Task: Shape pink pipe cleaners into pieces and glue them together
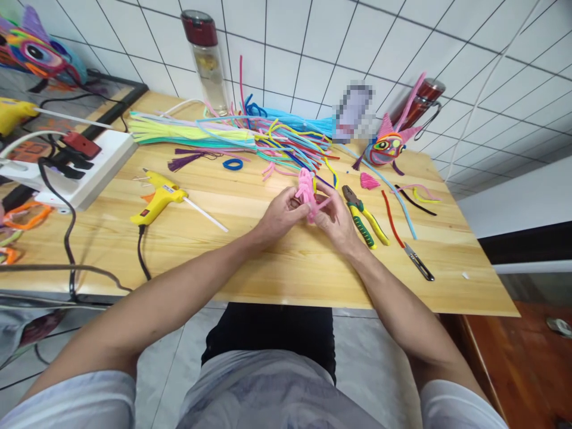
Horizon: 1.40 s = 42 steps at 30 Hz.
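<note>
While a clear bottle (207, 74) with a dark red lid stands along the back of the table (250, 268), pale liquid and something yellowish show through its wall; the red flask (420, 101) at the back right is opaque, so its contents cannot be told. Between the two hands, over the middle of the table, is a pink fuzzy piece (305, 186). The left grip (282, 213) is closed on its left side, thumb against it, and the right grip (337, 223) pinches its lower right. Pliers (357, 208) lie just right of the right grip; a yellow glue gun (157, 198) lies well apart, leftward.
</note>
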{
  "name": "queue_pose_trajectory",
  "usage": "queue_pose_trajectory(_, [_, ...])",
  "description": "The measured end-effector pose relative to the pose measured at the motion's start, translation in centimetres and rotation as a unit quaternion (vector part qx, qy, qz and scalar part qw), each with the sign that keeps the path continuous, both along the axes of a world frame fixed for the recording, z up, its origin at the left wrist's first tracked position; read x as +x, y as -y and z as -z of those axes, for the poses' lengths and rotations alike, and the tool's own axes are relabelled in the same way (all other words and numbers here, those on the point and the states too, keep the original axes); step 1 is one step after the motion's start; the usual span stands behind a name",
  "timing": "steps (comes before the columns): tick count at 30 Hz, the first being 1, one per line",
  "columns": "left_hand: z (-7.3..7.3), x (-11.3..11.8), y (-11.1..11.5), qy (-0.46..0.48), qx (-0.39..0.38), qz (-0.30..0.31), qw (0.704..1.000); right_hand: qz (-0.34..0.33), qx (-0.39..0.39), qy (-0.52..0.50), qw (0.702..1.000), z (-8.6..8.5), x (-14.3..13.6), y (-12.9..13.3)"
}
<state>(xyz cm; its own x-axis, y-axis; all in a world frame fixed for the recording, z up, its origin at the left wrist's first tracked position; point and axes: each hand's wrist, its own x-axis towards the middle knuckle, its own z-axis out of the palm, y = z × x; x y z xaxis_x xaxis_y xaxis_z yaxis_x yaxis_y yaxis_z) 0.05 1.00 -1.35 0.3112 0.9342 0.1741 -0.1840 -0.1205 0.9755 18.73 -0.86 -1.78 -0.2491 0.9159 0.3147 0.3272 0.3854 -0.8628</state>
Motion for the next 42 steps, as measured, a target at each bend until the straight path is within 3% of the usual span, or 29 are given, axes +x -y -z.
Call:
queue_pose_trajectory(6, [0.4, -0.2, -0.3, -0.024, 0.009, -0.017, 1.0, 0.038, 0.014, 0.015, 0.999, -0.6, -0.2, 0.0])
queue_pose_trajectory(9, [0.5, -0.3, -0.5, -0.018, 0.006, -0.016, 1.0, 0.019, 0.004, 0.012, 1.0, -0.9, -0.5, -0.2])
queue_pose_trajectory(12, [0.5, -0.4, -0.6, -0.026, 0.0, -0.008, 1.0, 0.014, -0.023, -0.033, 0.999, -0.9, -0.5, -0.4])
queue_pose_trajectory(20, [0.6, -0.4, -0.7, -0.07, 0.039, -0.022, 0.997, 0.094, -0.074, -0.163, 0.979, 0.1, -0.1, -1.1])
queue_pose_trajectory(28, [1.1, -0.3, -1.0, -0.024, -0.019, -0.001, 1.0, 0.065, -0.142, -0.218, 0.963, -0.4, -0.3, -0.9])
queue_pose_trajectory(32, [1.1, -0.3, -1.0, -0.006, -0.022, 0.006, 1.0, 0.069, -0.118, -0.19, 0.972, -0.6, -0.2, -0.7])
queue_pose_trajectory(38, [0.3, -0.2, 0.0, -0.013, 0.022, -0.063, 0.998, 0.125, -0.027, -0.133, 0.983, -1.6, -0.2, -0.5])
queue_pose_trajectory(42, [-0.2, -0.1, 0.8, -0.029, 0.016, -0.004, 0.999, 0.11, -0.031, -0.109, 0.987, -1.7, -0.3, -0.4])
